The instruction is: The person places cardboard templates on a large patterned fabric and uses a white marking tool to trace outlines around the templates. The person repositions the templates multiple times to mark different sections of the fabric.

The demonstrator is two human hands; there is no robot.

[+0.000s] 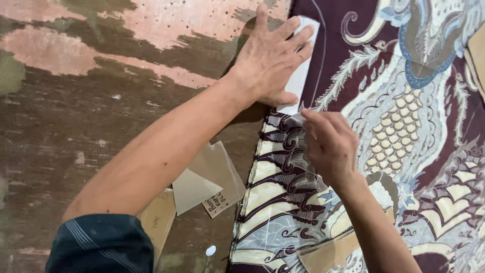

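Note:
A patterned maroon, cream and blue fabric [404, 126] lies spread over the right part of a worn table. My left hand [270, 58] presses flat, fingers spread, on a white paper template [302, 76] at the fabric's left edge. My right hand [328, 144] is pinched on a small white marking piece, likely chalk [298, 117], with its tip at the lower end of the template. A thin white line [321, 50] runs on the fabric beside the template.
The worn wooden tabletop [91, 101] has patchy pink and brown paint. Several brown cardboard pattern pieces [209, 182] lie under my left forearm. Another cardboard piece [328, 253] rests on the fabric near the bottom, and one more [477, 55] shows at the right edge.

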